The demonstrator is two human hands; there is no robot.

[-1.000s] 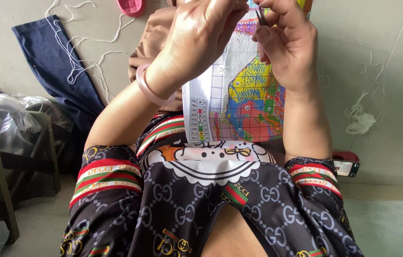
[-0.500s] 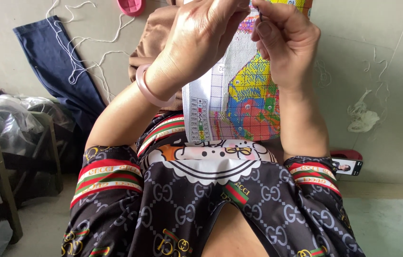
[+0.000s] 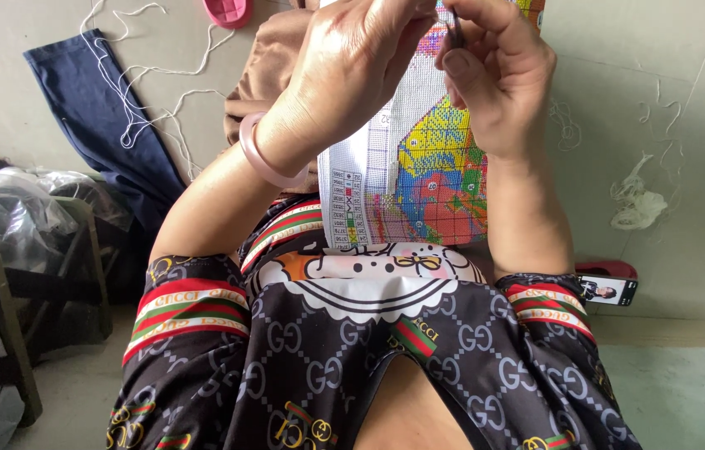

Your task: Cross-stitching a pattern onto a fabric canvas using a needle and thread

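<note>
Cross-stitch canvas (image 3: pixel 419 179), gridded and brightly coloured, hangs just behind and below both raised hands. The right hand (image 3: pixel 498 79) pinches a thin dark needle (image 3: pixel 455 29) between thumb and forefinger. The left hand (image 3: pixel 357 62), curled narrow beside it, touches the canvas's top edge; whether it grips it I cannot tell.

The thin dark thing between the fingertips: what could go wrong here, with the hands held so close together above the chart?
1. The thin dark thing is pinched only at the fingertips of the right hand; it might slip and fall.
2. The left hand crowds the same spot, so a fingertip might get pricked if this is a needle.
3. Both hands hide part of the chart, so a grid square could be misread.
</note>
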